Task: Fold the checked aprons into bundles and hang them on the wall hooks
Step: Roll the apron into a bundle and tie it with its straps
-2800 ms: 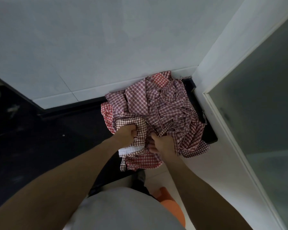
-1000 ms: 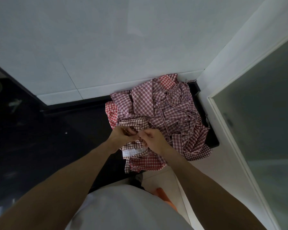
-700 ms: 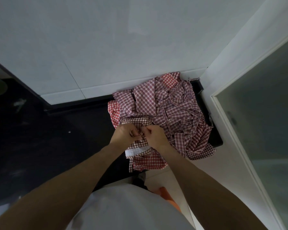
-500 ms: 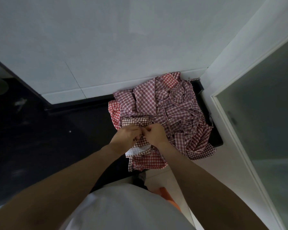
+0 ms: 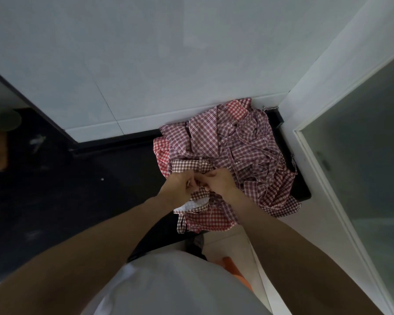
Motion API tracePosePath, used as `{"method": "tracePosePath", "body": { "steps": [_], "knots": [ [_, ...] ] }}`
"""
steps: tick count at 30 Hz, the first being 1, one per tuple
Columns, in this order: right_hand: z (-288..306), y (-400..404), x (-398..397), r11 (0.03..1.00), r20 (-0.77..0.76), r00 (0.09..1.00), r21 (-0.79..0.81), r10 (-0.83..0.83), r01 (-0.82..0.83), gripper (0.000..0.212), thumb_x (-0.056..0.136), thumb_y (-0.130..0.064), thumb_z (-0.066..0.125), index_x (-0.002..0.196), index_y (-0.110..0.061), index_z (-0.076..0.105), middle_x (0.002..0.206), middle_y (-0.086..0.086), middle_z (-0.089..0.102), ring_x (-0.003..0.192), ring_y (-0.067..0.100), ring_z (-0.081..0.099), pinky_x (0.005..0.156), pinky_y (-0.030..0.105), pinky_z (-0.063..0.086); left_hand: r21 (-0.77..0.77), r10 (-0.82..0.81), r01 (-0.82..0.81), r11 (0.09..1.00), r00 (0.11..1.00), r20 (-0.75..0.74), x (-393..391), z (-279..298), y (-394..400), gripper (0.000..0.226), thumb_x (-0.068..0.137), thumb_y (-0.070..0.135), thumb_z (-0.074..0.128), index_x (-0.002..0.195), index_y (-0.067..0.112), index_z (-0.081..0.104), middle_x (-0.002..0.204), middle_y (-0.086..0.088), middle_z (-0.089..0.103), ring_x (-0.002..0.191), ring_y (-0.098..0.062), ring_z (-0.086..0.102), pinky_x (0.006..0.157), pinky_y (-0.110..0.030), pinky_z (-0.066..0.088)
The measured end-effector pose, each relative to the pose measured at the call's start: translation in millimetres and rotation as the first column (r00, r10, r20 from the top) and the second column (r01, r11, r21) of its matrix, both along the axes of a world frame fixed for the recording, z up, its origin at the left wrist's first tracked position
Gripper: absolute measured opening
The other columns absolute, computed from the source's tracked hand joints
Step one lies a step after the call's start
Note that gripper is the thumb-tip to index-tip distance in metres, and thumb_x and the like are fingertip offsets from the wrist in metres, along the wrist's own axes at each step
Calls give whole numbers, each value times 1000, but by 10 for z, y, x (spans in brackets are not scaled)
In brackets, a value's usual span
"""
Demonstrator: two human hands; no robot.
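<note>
Checked aprons (image 5: pixel 232 155) are lying heaped on the dark counter (image 5: pixel 114 178) in the corner. We are pinching a brown-checked apron (image 5: pixel 189 165) with left hand (image 5: pixel 180 186) and right hand (image 5: pixel 220 181). Early going, we judge: no bundle finished, no hooks showing.

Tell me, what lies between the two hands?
In the head view, brown checked apron fabric lies bunched between the left hand and right hand; both pinch it.

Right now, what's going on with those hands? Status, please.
Left hand and right hand both pinching the brown checked apron. Apron pile on dark counter. No hooks visible.
</note>
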State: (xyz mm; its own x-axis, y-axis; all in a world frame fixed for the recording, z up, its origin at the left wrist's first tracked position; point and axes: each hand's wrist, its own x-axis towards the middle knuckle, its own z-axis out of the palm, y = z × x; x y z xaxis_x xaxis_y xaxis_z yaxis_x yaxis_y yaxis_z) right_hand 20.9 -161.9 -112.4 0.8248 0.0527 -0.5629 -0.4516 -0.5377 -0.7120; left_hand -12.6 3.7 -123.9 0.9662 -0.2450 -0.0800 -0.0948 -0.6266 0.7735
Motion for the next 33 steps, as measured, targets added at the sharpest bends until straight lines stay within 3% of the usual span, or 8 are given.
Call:
{"method": "tracePosePath", "body": {
  "steps": [3, 5, 9, 13, 16, 23, 28, 33],
  "knots": [
    [69, -66, -49, 984, -38, 999, 174, -24, 30, 17, 84, -11, 78, 89, 5, 72, 78, 15, 70, 73, 20, 64, 78, 30, 55, -41, 162, -193, 980, 907, -389, 101, 86, -33, 29, 80, 8, 78, 68, 17, 54, 75, 0, 60, 70, -13, 56, 62, -25, 48],
    [105, -139, -121, 971, -9, 999, 237, 37, -34, 26, 77, -2, 82, 98, -4, 67, 86, 3, 70, 81, 13, 65, 79, 21, 55, -130, 204, -335, 933, 793, -573, 164, 128, -35, 28, 80, 5, 79, 69, 14, 55, 71, -2, 61, 66, -13, 57, 55, -21, 49],
    [46, -205, -244, 970, 195, 950, -30, 242, -241, 36, 66, -22, 93, 90, -18, 66, 94, -6, 63, 82, 6, 58, 75, 18, 48, -197, 168, -429, 882, 675, -718, 201, 187, 1, 26, 80, 4, 79, 72, 10, 55, 56, -1, 50, 49, -11, 43, 40, -19, 36],
    [-110, -105, -327, 968, 437, 865, -156, 245, -196, 24, 71, -21, 90, 81, -9, 71, 98, -2, 51, 84, 7, 51, 78, 8, 39, -197, 143, -398, 896, 678, -721, 196, 197, 32, 25, 80, 8, 81, 74, 11, 57, 58, -1, 56, 51, -10, 49, 47, -20, 42],
    [-183, -99, -395, 963, 512, 817, -185, 266, -198, 14, 79, -14, 82, 82, -4, 74, 98, 2, 50, 84, 11, 51, 76, 13, 44, -204, 166, -413, 888, 700, -695, 171, 183, 60, 25, 78, 6, 82, 73, 9, 58, 60, -5, 59, 51, -11, 52, 48, -21, 45],
    [110, -61, -352, 946, 152, 934, -73, 322, -315, 33, 92, -13, 62, 62, -8, 50, 85, 2, 47, 70, 4, 43, 68, 14, 32, -81, 330, -469, 880, 724, -606, 81, 79, -50, 24, 73, 8, 86, 67, 10, 62, 69, -6, 68, 55, -14, 62, 59, -29, 58],
    [260, -107, -336, 933, 69, 940, 119, 333, -339, 38, 102, -7, 40, 64, -13, 37, 66, 9, 31, 58, 14, 32, 56, 26, 26, -49, 400, -521, 852, 709, -581, 66, 50, -76, 30, 73, 11, 87, 67, 14, 58, 74, -5, 68, 71, -22, 68, 75, -41, 62],
    [228, -158, -276, 950, 100, 989, 280, 111, -135, 46, 104, -19, 49, 62, -2, 41, 65, 15, 35, 62, 31, 35, 69, 35, 38, -54, 400, -522, 851, 711, -578, 59, 41, -61, 28, 74, 14, 86, 70, 13, 59, 81, -7, 70, 76, -23, 70, 75, -40, 62]
  ]
}}
